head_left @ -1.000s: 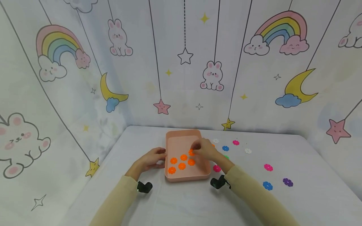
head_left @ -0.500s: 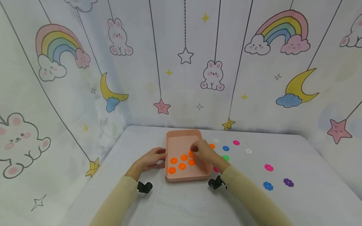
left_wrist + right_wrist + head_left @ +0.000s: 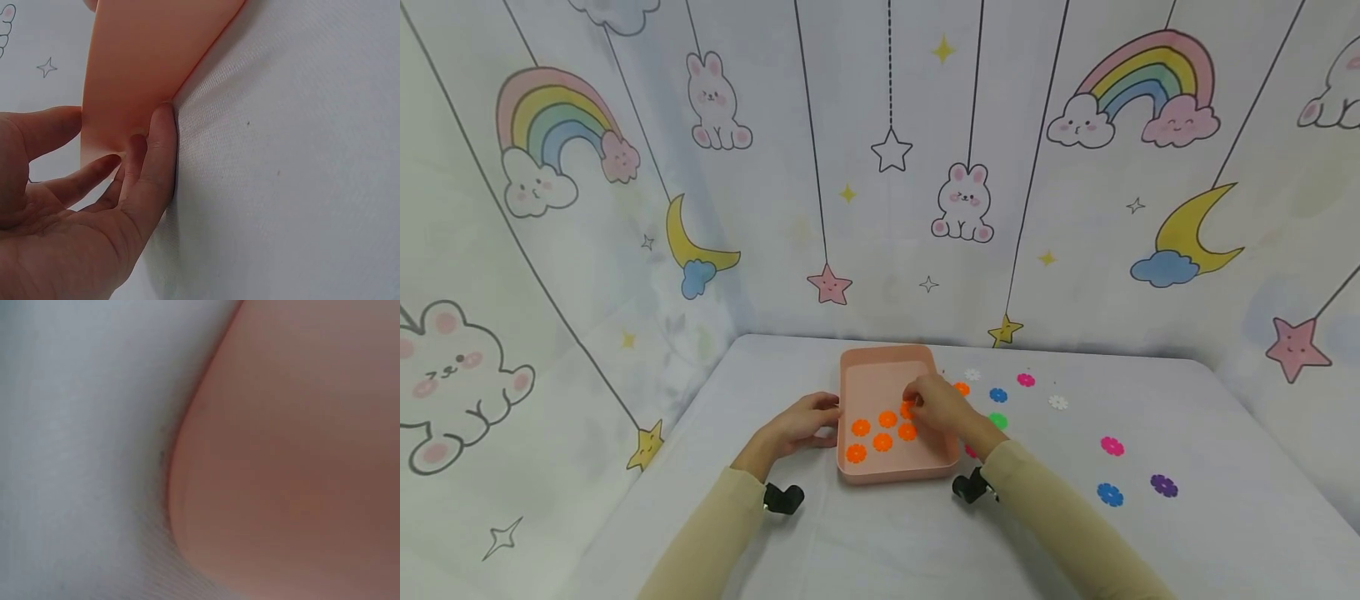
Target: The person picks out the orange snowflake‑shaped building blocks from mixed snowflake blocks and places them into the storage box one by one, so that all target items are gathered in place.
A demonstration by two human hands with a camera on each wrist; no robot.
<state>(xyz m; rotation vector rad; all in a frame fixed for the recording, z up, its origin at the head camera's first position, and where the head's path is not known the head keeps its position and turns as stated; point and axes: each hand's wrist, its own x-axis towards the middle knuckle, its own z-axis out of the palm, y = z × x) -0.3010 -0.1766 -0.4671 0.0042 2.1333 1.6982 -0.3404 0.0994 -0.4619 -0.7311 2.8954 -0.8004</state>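
Note:
A shallow peach-coloured tray (image 3: 880, 383) lies on the white table, with several orange flower-shaped pieces (image 3: 883, 442) flat in its near half. My left hand (image 3: 801, 425) is at the tray's left side. In the left wrist view its fairly straight fingers (image 3: 164, 140) touch the outer wall, and the thumb meets the rim. Reaching over the right rim, my right hand (image 3: 942, 404) pinches an orange flower-shaped piece (image 3: 906, 411) low over the tray floor, partly hidden by the fingertips. The right wrist view holds only the tray's outer wall (image 3: 281, 456), close and blurred.
Right of the tray lie loose flower-shaped pieces: an orange one (image 3: 962, 389), a green one (image 3: 997, 421), blue ones (image 3: 1110, 494), pink ones (image 3: 1112, 446), white ones (image 3: 1057, 402) and a purple one (image 3: 1164, 485). A printed curtain (image 3: 880, 217) hangs behind the table.
My right hand has shifted slightly toward me and left, bringing the pinched orange piece a little nearer the others. The left hand and the tray stay put.

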